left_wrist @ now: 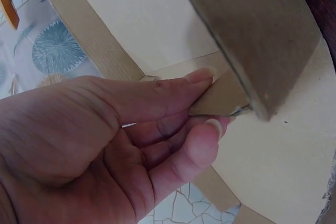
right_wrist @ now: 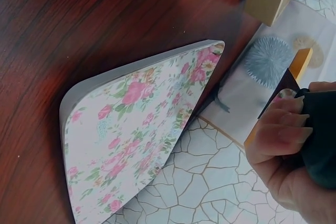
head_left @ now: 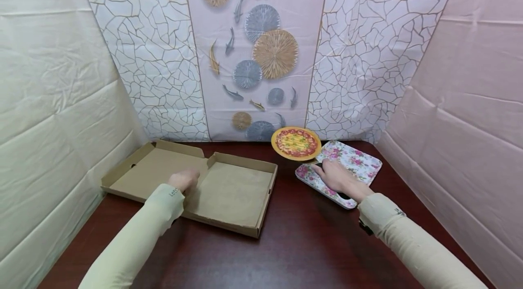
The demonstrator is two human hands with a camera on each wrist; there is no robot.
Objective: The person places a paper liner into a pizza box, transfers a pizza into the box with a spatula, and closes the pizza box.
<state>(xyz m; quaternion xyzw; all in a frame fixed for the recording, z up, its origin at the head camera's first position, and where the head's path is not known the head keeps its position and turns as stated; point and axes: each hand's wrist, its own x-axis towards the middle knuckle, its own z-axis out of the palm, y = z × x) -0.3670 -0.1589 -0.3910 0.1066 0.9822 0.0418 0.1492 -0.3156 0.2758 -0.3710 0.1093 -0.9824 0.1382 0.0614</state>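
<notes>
An unfolded cardboard pizza box [head_left: 233, 189] lies on the left side of the table. My left hand [head_left: 185, 180] is at its fold line. In the left wrist view, the thumb and fingers of that hand [left_wrist: 131, 135] pinch a small cardboard flap [left_wrist: 223, 95]. My right hand [head_left: 337, 175] grips the dark handle of a spatula [right_wrist: 321, 135], whose blade is mostly hidden. At the spatula's far end a flat round pizza [head_left: 296, 144] with a yellow rim appears raised above the table. Below the right hand lies a white floral cutting board [head_left: 359, 162].
The dark red wooden table [head_left: 269, 262] is enclosed by pale cloth on both sides. A patterned cloth backdrop [head_left: 261, 53] hangs behind its far edge. The box's upright side walls [head_left: 267, 200] rim the tray half nearest the middle.
</notes>
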